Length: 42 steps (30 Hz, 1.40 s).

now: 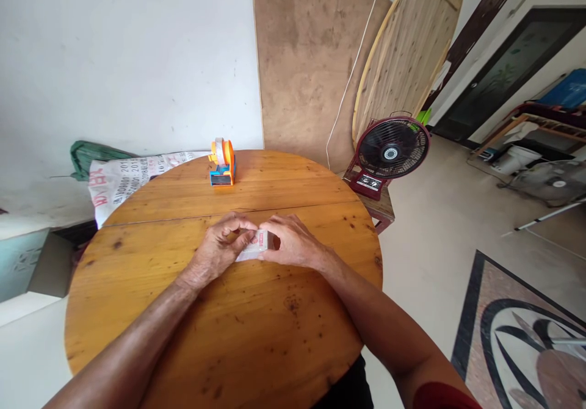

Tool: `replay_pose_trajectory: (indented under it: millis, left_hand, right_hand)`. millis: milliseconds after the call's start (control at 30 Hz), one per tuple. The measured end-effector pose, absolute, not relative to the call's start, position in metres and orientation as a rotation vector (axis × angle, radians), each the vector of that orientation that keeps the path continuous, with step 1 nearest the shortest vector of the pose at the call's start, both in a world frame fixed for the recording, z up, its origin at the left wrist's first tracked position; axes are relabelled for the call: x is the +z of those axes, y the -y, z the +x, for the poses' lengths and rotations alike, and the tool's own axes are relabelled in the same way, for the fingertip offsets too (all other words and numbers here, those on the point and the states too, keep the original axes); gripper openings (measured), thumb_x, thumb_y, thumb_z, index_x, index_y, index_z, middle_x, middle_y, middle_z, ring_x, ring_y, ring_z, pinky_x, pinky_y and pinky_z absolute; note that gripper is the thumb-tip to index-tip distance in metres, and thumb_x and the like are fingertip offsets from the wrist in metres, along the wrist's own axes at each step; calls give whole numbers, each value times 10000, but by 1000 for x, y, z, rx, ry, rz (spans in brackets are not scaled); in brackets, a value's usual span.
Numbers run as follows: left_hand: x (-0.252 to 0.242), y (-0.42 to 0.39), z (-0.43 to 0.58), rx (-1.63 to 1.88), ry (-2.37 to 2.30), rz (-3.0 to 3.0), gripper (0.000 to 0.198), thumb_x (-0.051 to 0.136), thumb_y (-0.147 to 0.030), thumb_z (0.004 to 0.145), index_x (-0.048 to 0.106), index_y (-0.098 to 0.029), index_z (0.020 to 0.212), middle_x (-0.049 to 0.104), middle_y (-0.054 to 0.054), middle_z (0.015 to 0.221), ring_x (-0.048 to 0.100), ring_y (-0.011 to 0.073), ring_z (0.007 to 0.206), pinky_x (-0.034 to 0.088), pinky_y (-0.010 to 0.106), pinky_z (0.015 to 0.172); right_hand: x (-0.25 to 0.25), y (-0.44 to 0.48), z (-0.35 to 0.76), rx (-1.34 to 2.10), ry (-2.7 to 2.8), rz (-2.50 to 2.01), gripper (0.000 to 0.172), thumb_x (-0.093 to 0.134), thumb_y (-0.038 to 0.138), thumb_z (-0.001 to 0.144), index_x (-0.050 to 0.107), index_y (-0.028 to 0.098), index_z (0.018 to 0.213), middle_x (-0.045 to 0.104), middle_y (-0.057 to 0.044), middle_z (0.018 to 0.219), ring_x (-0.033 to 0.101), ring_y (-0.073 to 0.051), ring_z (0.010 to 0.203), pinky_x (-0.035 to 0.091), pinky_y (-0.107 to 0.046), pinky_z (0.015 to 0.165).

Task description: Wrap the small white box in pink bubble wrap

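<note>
Between my hands, low over the middle of the table, is a small whitish box (262,238) with red print on its face. My right hand (293,241) grips its right end, thumb on the near side and fingers on the far side. At the box's left side, my left hand (224,241) has thumb and index finger bent in against it. My fingers hide part of the box. A pale flap or wrapping (247,254) shows below the left thumb.
An orange and blue tape dispenser (222,163) with a roll stands at the back of the round wooden table (293,311). Beyond the right edge, a dark red fan (389,152) sits on a wooden stool (382,209). A printed white sack (132,180) and a cardboard box (50,265) lie off to the left.
</note>
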State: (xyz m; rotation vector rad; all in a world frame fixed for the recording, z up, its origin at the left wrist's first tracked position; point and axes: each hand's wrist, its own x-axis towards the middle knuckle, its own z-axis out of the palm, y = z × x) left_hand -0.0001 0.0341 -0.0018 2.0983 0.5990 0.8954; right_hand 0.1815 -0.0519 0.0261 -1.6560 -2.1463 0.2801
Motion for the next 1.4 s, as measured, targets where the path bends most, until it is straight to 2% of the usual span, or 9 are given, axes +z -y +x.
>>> replay_pose_trajectory:
  millis: [300, 633, 1400]
  left_hand:
    - [-2, -33, 0, 919, -594, 2090, 155, 603, -335, 872, 682, -202, 885, 623, 38, 884, 582, 158, 816, 462, 271, 757]
    - [-1, -34, 0, 949, -578, 2115, 159, 616, -353, 861, 711, -232, 903, 637, 54, 970, 580, 200, 1002, 462, 326, 922]
    - [1, -33, -1, 919, -579, 2116, 141, 604, -311, 872, 714, -224, 866, 599, 52, 1006, 569, 188, 1028, 431, 303, 931]
  right_hand:
    - [24, 52, 183, 289, 2149, -1634, 355, 782, 398, 723, 634, 208, 983, 608, -13, 920, 559, -185, 899, 351, -313, 858]
    - [27, 52, 182, 306, 2145, -1652, 321, 782, 390, 719, 632, 206, 934, 593, -8, 890, 551, -183, 869, 354, -313, 839]
    - [23, 52, 184, 263, 2155, -1600, 307, 783, 388, 721, 614, 201, 896, 582, 6, 875, 547, -171, 864, 343, -297, 821]
